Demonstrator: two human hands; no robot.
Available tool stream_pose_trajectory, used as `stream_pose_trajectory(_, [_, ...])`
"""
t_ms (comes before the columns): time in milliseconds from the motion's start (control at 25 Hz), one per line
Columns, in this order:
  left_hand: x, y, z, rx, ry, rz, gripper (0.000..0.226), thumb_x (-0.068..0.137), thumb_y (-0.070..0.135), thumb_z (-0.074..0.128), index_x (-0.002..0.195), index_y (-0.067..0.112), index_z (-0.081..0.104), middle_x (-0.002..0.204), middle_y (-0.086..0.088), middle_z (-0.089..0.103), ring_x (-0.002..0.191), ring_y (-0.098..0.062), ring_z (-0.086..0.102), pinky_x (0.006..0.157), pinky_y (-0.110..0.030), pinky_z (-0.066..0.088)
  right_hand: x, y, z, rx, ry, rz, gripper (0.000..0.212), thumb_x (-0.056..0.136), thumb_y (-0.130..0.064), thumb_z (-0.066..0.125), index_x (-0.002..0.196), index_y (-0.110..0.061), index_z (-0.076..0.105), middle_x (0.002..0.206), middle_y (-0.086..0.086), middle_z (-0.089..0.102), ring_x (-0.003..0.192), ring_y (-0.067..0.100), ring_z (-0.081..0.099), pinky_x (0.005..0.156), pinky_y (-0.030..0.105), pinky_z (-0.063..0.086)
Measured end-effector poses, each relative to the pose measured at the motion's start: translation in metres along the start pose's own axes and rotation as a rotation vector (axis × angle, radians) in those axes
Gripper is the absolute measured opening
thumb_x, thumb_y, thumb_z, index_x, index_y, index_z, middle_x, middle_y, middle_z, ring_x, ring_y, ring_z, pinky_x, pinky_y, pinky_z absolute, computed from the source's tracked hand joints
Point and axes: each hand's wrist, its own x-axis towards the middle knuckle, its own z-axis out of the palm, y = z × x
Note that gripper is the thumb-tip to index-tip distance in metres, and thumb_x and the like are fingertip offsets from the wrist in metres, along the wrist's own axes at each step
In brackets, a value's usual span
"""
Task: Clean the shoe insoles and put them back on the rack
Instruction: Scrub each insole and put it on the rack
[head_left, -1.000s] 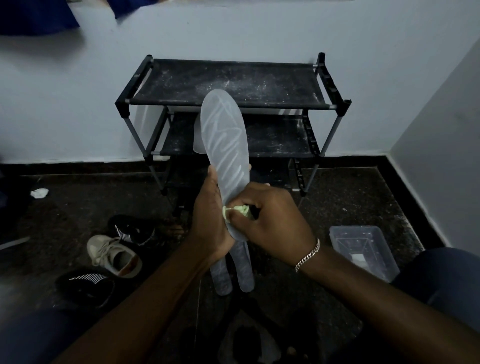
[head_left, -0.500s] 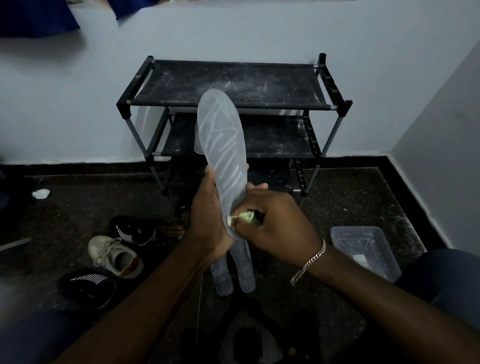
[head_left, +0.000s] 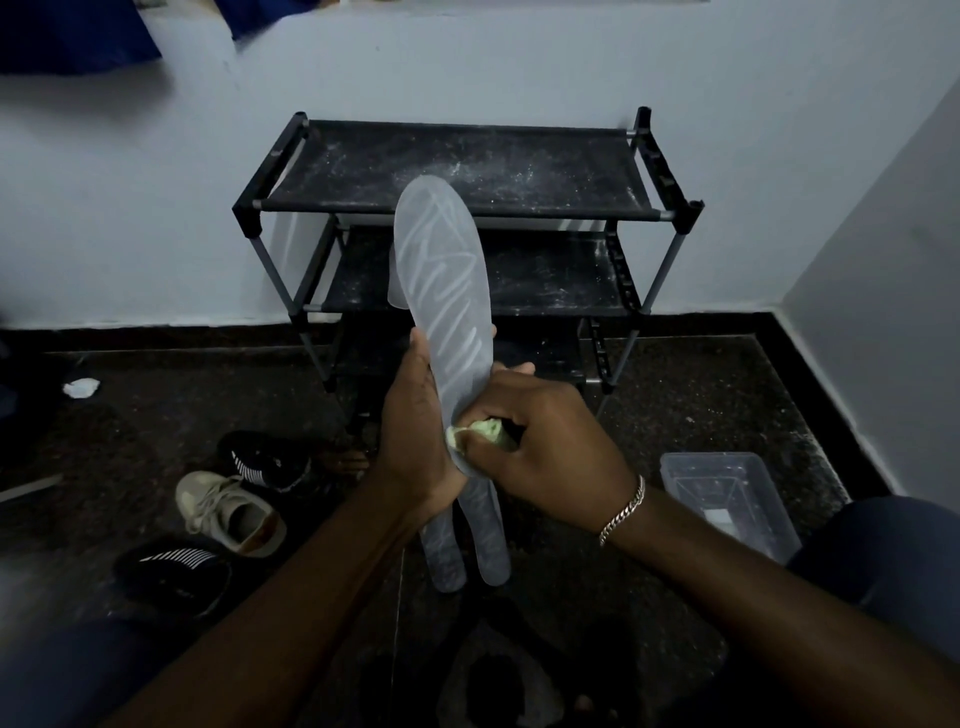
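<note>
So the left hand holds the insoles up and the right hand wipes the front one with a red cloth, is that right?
Not quite. The head view shows the cloth is pale green, not red. The rest stands: the left hand holds the insoles up and the right hand wipes the front one with it.

The rack (head_left: 457, 166) is black, speckled with white dust. In front of it the insole (head_left: 447, 291) is pale translucent grey with whitish streaks, and the cloth (head_left: 480, 431) is light green. Left of the rack are a beige shoe (head_left: 228, 512) and black shoes (head_left: 265, 462) with white stripes.
</note>
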Motion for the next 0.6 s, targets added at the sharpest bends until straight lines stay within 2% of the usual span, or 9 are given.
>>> stream_pose_trajectory(120, [-0.0038,0.0011,0.0003,-0.028,-0.023,-0.029,0.072,0.1,0.063,0.027,0.134,0.007,0.056,0.096,-0.013,0.066,0.121,-0.035,0.061,0.088,-0.042,0.056,-0.0036,-0.0013,0.0004,-0.016,-0.069,-0.017,0.005,0.082,-0.022,0.075,0.085,-0.018,0.073,0.086,-0.012,0.068,0.081,0.005,0.066,0.083,0.039,0.055])
stream_pose_trajectory(200, [-0.0021,-0.0011,0.0008,-0.038,-0.024,-0.021,0.068,0.101,0.061,0.021,0.133,0.013,0.056,0.101,-0.011,0.07,0.127,-0.037,0.055,0.1,-0.048,0.05,-0.0009,0.0048,-0.0009,-0.023,-0.005,0.016,0.005,0.083,-0.022,0.076,0.085,-0.018,0.074,0.087,-0.012,0.067,0.081,0.004,0.065,0.081,0.037,0.055])
stream_pose_trajectory(280, [-0.0009,-0.0002,0.0023,-0.089,-0.023,-0.027,0.063,0.102,0.058,0.018,0.129,0.017,0.057,0.11,-0.007,0.071,0.136,-0.039,0.045,0.112,-0.051,0.038,0.0019,0.0056,-0.0006,-0.03,0.075,0.027,0.004,0.086,-0.02,0.076,0.089,-0.017,0.076,0.089,-0.011,0.068,0.082,0.003,0.064,0.076,0.029,0.053])
stream_pose_trajectory(360, [-0.0019,0.0002,0.0023,-0.067,-0.021,-0.034,0.064,0.102,0.059,0.018,0.124,0.016,0.059,0.108,-0.006,0.074,0.131,-0.038,0.051,0.105,-0.048,0.046,0.0007,0.0026,0.0025,-0.032,0.08,0.001,0.006,0.088,-0.02,0.074,0.092,-0.016,0.077,0.091,-0.008,0.069,0.083,0.003,0.064,0.077,0.027,0.053])
stream_pose_trajectory(400, [-0.002,-0.0007,0.001,-0.035,-0.019,-0.027,0.064,0.102,0.06,0.019,0.123,0.016,0.06,0.108,-0.006,0.075,0.126,-0.037,0.056,0.099,-0.045,0.05,-0.0008,0.0018,0.0036,-0.027,0.057,-0.006,0.006,0.088,-0.021,0.073,0.091,-0.017,0.077,0.091,-0.008,0.069,0.083,0.004,0.065,0.079,0.03,0.054])
stream_pose_trajectory(480, [-0.0031,-0.0036,-0.0009,0.005,-0.029,0.008,0.063,0.102,0.058,0.022,0.13,0.014,0.058,0.118,-0.009,0.071,0.121,-0.035,0.061,0.097,-0.044,0.052,-0.0011,0.0028,0.0023,-0.04,0.042,0.016,0.005,0.086,-0.023,0.074,0.088,-0.019,0.076,0.088,-0.01,0.069,0.081,0.005,0.066,0.077,0.035,0.055])
stream_pose_trajectory(560, [-0.004,-0.0043,0.0019,-0.007,-0.048,0.028,0.063,0.097,0.059,0.035,0.134,0.013,0.059,0.121,-0.009,0.068,0.112,-0.024,0.066,0.096,-0.037,0.055,0.0024,0.0055,0.0,-0.049,0.106,0.045,0.004,0.086,-0.022,0.075,0.087,-0.018,0.076,0.087,-0.011,0.069,0.08,0.004,0.065,0.073,0.03,0.054])
stream_pose_trajectory(600, [-0.0045,-0.0034,0.0036,-0.001,-0.061,0.029,0.065,0.09,0.062,0.045,0.127,0.013,0.065,0.115,-0.007,0.07,0.106,-0.019,0.068,0.093,-0.034,0.056,0.0041,0.0045,-0.0004,-0.041,0.134,0.046,0.004,0.086,-0.02,0.076,0.088,-0.017,0.077,0.088,-0.011,0.07,0.081,0.003,0.065,0.073,0.026,0.053])
